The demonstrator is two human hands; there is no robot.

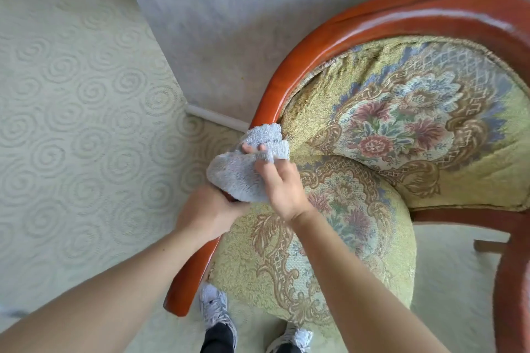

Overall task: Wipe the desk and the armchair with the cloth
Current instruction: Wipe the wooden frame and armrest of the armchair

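The armchair [355,28] has a glossy reddish wooden frame and floral yellow-green upholstery; I look down on it from above. A fluffy grey-blue cloth [243,172] is draped over the chair's left wooden armrest, about midway along it. My left hand [206,209] grips the armrest and the cloth's lower edge from the outside. My right hand [281,183] holds the cloth from the seat side, with fingertips poking over its top fold. No desk is in view.
Pale carpet with a spiral pattern [71,123] lies to the left. A light wall with a white skirting board [218,116] runs behind the chair. My two feet in white trainers [215,306] stand at the seat's front edge. The right armrest [513,281] curves down at the far right.
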